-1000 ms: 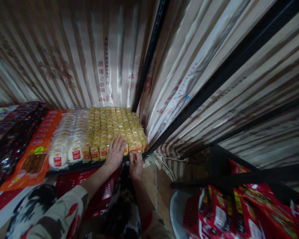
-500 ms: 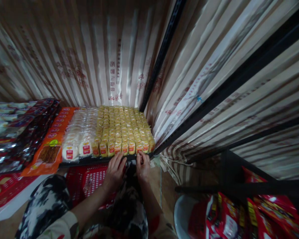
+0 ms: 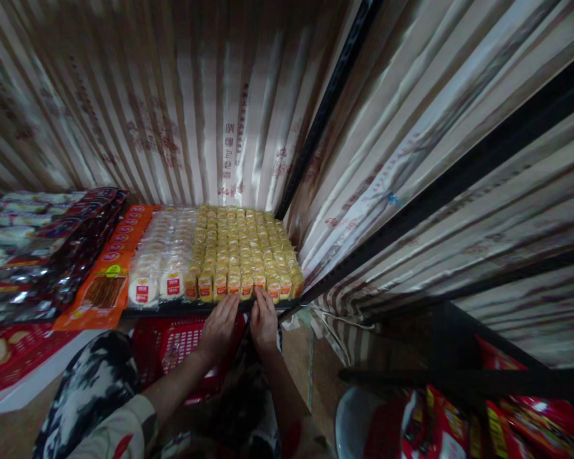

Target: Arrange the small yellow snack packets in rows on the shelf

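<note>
Rows of small yellow wrapped snack packets (image 3: 246, 248) with red and white labels stand packed together on a dark shelf (image 3: 172, 310). My left hand (image 3: 221, 326) rests its outstretched fingers against the lower front of the packets, near the middle of the front row. Just to its right, my right hand (image 3: 264, 320) also has its fingers stretched out, the tips touching the packets' front. Neither hand grips anything. White round packets (image 3: 159, 268) with red labels fill the rows to the left of the yellow ones.
An orange snack bag (image 3: 108, 280) and dark shiny packs (image 3: 62, 255) lie further left. Under the shelf is a red plastic basket (image 3: 179, 350). A black metal post (image 3: 316, 127) and striped curtains (image 3: 196, 127) stand behind. Red bags (image 3: 442, 421) sit at lower right.
My right hand has moved left along the front row, closer to my left hand, and its bent fingers have straightened. The view has shifted slightly.
</note>
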Available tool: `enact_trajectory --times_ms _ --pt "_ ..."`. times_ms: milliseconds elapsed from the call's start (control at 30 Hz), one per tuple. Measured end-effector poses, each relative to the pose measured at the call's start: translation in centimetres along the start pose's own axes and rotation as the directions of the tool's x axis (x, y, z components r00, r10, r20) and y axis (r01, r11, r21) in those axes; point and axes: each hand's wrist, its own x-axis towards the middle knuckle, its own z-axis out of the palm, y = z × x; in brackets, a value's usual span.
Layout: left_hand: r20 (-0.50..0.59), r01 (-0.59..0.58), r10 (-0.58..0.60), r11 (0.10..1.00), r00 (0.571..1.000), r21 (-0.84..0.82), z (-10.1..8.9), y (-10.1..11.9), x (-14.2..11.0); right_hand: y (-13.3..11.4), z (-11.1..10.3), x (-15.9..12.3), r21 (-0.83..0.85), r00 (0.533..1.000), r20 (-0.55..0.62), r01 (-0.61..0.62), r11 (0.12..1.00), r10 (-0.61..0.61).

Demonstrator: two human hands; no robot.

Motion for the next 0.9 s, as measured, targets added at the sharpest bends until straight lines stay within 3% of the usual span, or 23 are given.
enact_trajectory --times_ms 267,533,767,900 --pt "0.006 0.016 -0.016 0.999 1.000 -0.044 -0.3 0.0 0.3 -0.5 -0.8 0.1 0.042 1.000 -0.011 0.023 0.999 -0.023" --pt "0.005 -0.004 0.005 0.997 1.000 -0.076 -1.4 0.1 0.1 -2.5 -0.4 -0.7 0.083 0.983 0.129 0.119 0.989 -0.129" --pt "-0.046 0.241 -0.243 0.969 0.969 -0.050 -2.3 -0.9 -1.3 -3.2 1.1 -0.4 0.106 0.975 0.158 0.140 0.985 -0.155" --pt "0.043 0.202 -0.200 0.979 0.979 -0.034 -1.7 -1.8 -2.2 -3.1 1.5 -0.3 0.104 0.980 0.147 0.120 0.987 -0.134"
